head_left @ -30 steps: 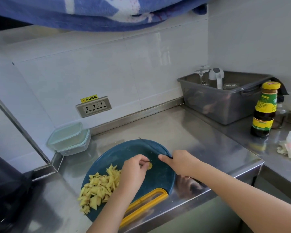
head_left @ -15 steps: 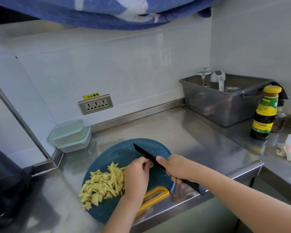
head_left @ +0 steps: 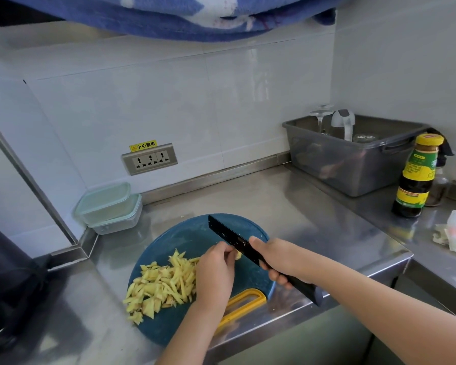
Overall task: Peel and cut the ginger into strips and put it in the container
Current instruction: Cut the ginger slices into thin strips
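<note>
Raised off board (head_left: 190, 233) since second ago, knife (head_left: 231, 237) gripped by right hand (head_left: 278, 259); ginger piece (head_left: 238, 256) pinched by left hand (head_left: 216, 271), steadied for slicing; cut strips (head_left: 163, 283) piled beside; container (head_left: 108, 206) waiting on counter (head_left: 274, 201).

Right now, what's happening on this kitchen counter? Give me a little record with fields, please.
Surface: stainless steel counter
Board: round blue cutting board with a yellow handle
Right hand: grips a black knife, blade angled over the board
Left hand: pinches a small yellow ginger piece beside the blade
Cut so far: pile of yellow ginger strips on the board, left of the left hand
Container: pale green plastic container, lid on, by the back wall, apart from the board
</note>
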